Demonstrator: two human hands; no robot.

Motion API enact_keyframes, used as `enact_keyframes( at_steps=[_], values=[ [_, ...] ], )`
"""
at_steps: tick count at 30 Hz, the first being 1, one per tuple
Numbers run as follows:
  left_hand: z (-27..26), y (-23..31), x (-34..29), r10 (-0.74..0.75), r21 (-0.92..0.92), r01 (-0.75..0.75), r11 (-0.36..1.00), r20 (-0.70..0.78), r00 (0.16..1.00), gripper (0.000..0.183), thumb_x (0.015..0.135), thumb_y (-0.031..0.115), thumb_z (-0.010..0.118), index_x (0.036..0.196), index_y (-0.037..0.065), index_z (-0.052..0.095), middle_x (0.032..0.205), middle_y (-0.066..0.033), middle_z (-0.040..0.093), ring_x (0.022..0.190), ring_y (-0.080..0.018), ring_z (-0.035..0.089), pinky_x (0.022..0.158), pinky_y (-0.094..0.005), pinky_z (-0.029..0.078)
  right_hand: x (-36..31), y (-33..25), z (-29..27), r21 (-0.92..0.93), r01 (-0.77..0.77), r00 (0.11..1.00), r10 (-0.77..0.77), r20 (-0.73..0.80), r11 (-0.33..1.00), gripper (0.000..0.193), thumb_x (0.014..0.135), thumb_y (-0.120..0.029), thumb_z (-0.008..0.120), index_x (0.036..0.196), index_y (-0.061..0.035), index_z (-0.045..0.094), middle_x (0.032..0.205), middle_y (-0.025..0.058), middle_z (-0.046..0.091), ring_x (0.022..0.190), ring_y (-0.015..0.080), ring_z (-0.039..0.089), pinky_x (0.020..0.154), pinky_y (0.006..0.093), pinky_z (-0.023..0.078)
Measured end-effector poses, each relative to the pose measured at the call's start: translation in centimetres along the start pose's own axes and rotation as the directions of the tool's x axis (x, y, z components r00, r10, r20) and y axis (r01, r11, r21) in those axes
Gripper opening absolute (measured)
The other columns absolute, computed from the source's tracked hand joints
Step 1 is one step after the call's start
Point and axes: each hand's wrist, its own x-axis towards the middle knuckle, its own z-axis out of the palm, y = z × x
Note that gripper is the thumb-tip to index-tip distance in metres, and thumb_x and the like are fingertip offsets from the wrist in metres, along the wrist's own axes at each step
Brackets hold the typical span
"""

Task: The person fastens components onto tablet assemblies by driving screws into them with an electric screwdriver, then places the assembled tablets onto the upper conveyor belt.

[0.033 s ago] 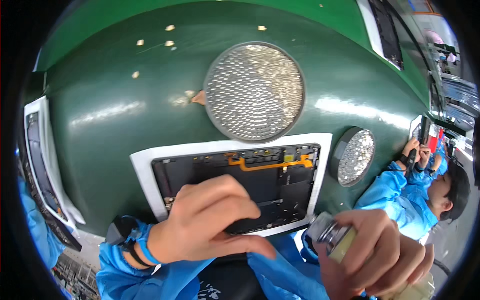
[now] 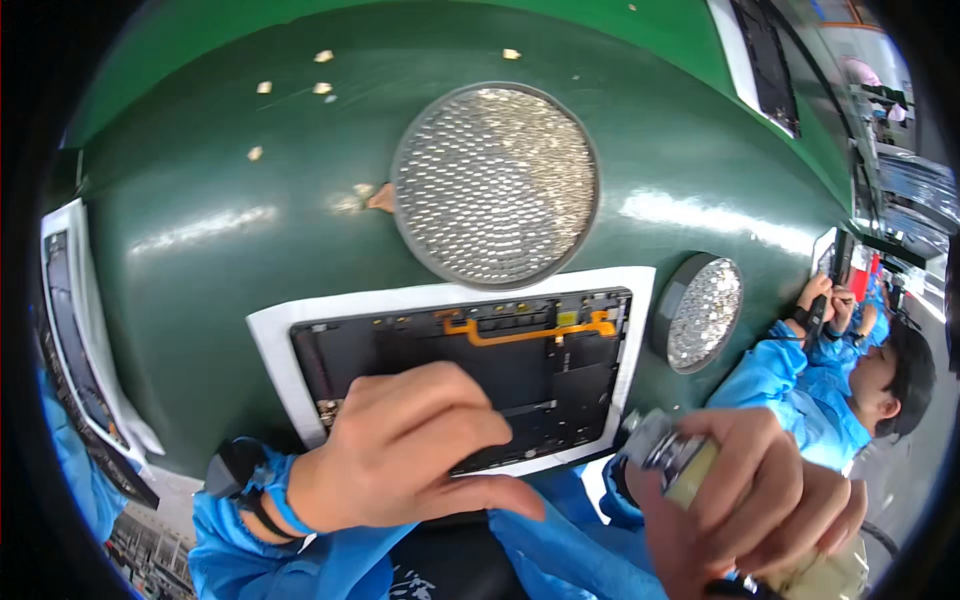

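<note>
Head view: the right grip (image 2: 755, 500) is closed around a tool (image 2: 672, 458) with a clear and metallic front end and a pale yellow body. The front end of the tool points up and to the left of this grip, near the lower right corner of a white sheet (image 2: 272, 335); contact cannot be confirmed. The left grip (image 2: 405, 450) is loosely open, with its fingers bent and its thumb standing apart from the forefinger. It is positioned over the lower left part of an opened flat device (image 2: 530, 375), covering part of the black interior; whether it touches the device cannot be determined. The device lies on the white sheet, to the left of the right grip. An orange ribbon cable (image 2: 490, 337) runs along its upper part, ahead of the left grip.

Farther ahead of both grips, a large round tray (image 2: 475, 281) on the green surface (image 2: 180, 310) contains many small metallic parts. A smaller round container (image 2: 674, 312), ahead of the right grip, holds shiny silver pieces. Right of that container, a co-worker in a blue sleeve (image 2: 770, 375) is seated
</note>
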Motion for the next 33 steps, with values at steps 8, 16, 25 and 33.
enact_keyframes(
  at_steps=[8,16,25,33],
  values=[
    [0.4,-0.1,0.7,-0.068,0.231,0.018,0.973,0.210,0.975,0.051,0.083,0.054,0.080,0.099,0.005,0.074,0.085,-0.0054,0.063,0.062,-0.0203,0.060,0.052,-0.0300,0.046,0.2,2.1,-4.4,-0.251,-0.134,0.990,0.119,-0.074,0.959,0.065,0.093,-0.044,0.082,0.120,-0.0049,0.037,0.087,-0.0033,0.049,0.061,0.0098,0.051,0.068,0.0384,0.046],
    [1.2,-0.3,1.7,-0.074,0.226,0.019,0.974,0.236,0.969,0.041,0.091,0.043,0.078,0.100,0.003,0.074,0.082,-0.0064,0.065,0.061,-0.0196,0.059,0.046,-0.0310,0.043,-0.4,3.4,-6.5,-0.274,-0.082,0.996,0.090,0.017,0.958,0.055,0.098,-0.045,0.074,0.118,-0.0050,0.043,0.088,-0.0036,0.049,0.063,0.0082,0.050,0.070,0.0376,0.046],
    [1.3,-0.3,1.6,-0.074,0.248,0.016,0.969,0.226,0.971,0.037,0.090,0.037,0.079,0.100,0.002,0.074,0.080,-0.0074,0.064,0.059,-0.0195,0.059,0.046,-0.0304,0.043,0.6,3.9,-6.9,-0.154,-0.162,0.969,0.186,0.160,0.975,0.059,0.103,-0.046,0.068,0.136,-0.0062,0.039,0.096,0.0034,0.051,0.067,0.0141,0.050,0.056,0.0312,0.045],
    [1.6,-0.9,1.0,-0.060,0.224,0.013,0.974,0.201,0.978,0.028,0.082,0.020,0.083,0.102,0.003,0.073,0.085,-0.0070,0.065,0.061,-0.0200,0.059,0.047,-0.0313,0.044,0.0,4.8,-5.2,-0.314,-0.179,0.980,0.197,0.026,0.932,0.054,0.100,-0.044,0.072,0.124,-0.0044,0.045,0.090,-0.0020,0.050,0.063,0.0077,0.050,0.065,0.0346,0.046]
  ],
)
